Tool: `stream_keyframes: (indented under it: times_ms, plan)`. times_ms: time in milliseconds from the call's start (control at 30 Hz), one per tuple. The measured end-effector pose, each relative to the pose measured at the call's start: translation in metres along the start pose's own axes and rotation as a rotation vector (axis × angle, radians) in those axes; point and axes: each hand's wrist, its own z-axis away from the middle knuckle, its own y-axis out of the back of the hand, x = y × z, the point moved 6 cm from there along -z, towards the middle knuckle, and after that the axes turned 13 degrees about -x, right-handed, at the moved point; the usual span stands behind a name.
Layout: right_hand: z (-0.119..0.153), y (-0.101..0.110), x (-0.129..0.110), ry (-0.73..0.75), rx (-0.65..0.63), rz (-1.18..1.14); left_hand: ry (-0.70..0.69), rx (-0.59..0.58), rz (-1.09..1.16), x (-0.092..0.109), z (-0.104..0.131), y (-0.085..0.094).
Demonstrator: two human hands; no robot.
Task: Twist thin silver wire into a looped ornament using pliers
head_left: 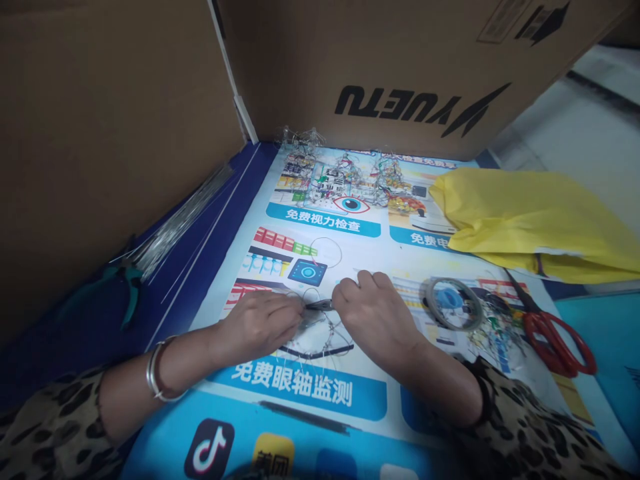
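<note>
My right hand (373, 313) is closed round a pair of pliers (320, 305), whose metal jaws point left. Against the jaw tips, my left hand (265, 320) pinches thin wire. A wire piece with many short, spiky ends (320, 343) hangs below and between both hands, over the printed poster sheet (313, 383). One thin wire loop (327, 253) rises above them. The pliers' handles are hidden in my right hand.
Wire pieces (345, 177) lie at the back by a cardboard box (400, 60). Straight wires (183, 210) and teal-handled pliers (131, 287) are at left. Right are a tape roll (475, 313), red scissors (555, 343) and a yellow bag (530, 213).
</note>
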Motion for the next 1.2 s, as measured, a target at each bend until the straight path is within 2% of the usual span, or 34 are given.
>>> stream_keyframes:
  times_ms: [133,300,533,867,1200]
  plan:
    - [0.0001,-0.0009,0.0004,0.006,0.004,-0.007,-0.006,0.013,-0.002,0.0007,-0.0004,0.001]
    - [0.0001,-0.0011,0.0008,0.013,0.021,0.001,-0.059,0.084,-0.051,0.0047,0.0,0.0041]
    - [0.0002,-0.0008,0.0012,0.014,0.023,-0.003,-0.115,0.037,-0.104,0.009,0.0006,0.0018]
    - [0.0035,-0.0079,0.0035,0.019,0.067,0.025,-0.046,0.085,-0.092,0.0057,0.001,0.0061]
    - [0.0041,-0.0076,0.0024,0.032,0.084,0.037,0.05,0.059,-0.039,0.001,0.0012,0.0031]
